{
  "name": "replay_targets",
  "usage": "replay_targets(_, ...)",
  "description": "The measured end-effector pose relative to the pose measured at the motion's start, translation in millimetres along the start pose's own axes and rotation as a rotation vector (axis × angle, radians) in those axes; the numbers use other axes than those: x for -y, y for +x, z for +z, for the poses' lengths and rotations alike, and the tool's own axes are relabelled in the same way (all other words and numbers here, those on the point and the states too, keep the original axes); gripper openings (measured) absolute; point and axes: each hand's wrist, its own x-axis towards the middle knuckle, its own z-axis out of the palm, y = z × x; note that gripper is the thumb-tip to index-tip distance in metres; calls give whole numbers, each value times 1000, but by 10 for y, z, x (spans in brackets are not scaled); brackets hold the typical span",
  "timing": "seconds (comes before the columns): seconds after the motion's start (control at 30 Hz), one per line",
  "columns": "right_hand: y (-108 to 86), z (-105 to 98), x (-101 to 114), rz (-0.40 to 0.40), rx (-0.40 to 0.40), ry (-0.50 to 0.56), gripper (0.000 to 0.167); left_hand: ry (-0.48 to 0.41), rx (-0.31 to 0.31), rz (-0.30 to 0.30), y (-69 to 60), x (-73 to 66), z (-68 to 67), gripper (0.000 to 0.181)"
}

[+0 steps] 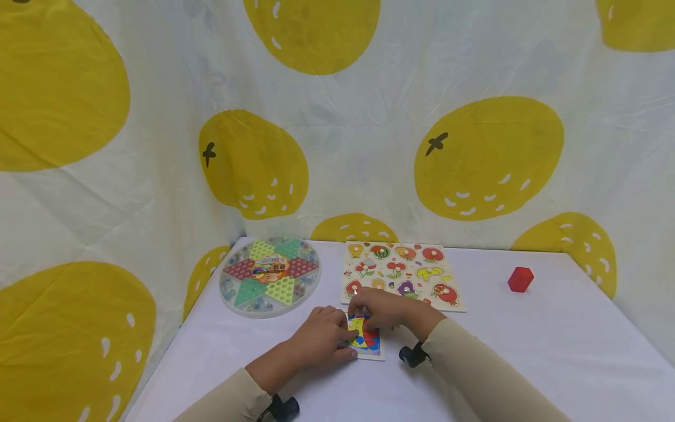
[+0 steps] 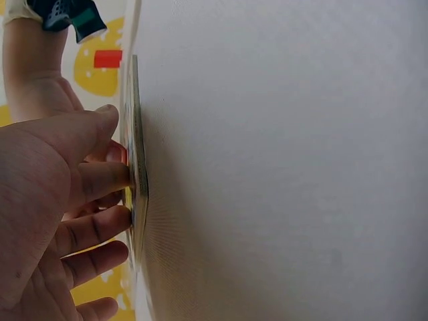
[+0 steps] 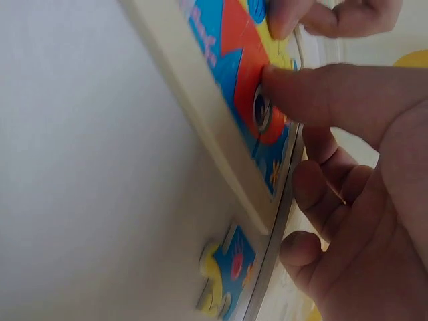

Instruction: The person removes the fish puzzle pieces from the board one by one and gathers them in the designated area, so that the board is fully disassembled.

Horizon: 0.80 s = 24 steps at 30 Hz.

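A small jigsaw puzzle (image 1: 373,347) in a pale frame, with a red, yellow and blue fish-like picture, lies on the white table. My left hand (image 1: 324,337) is at its left side, fingers fairly straight and fingertips touching the picture. From the far right, my right hand (image 1: 387,308) reaches over the board. In the right wrist view its straight thumb (image 3: 301,93) presses the red part beside the printed eye, while the other fingers bend loosely near the frame's far edge. A loose blue-and-yellow puzzle piece (image 3: 231,271) lies beside the frame.
Just behind the jigsaw lies a wooden fruit peg puzzle (image 1: 390,281). A round Chinese checkers board (image 1: 270,276) sits at the back left. A red block (image 1: 520,279) stands at the right. Behind the table hangs a fruit-print curtain (image 1: 364,146).
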Motion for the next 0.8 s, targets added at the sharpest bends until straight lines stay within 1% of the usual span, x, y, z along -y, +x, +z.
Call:
replay_targets(0.13,-13,0,60,12,-6,4,33,-6,-2,2,-6,3,1,48)
replay_targets(0.27,-15,4,76,13,-18,0,32,-3,-4,7,-17,-8,-25,48)
replay_targets(0.5,12,16,7,-20,-40,12,30,-12,0,3,-40,-33,-64,47)
replay_targets(0.63,19,18,-26,-43,-51,29,32,-16,4,1,-34,-39,-75,47)
replay_targets(0.8,25,21,-49,-52,-55,31,35,-11,11,-4,-31,-48,-90,46)
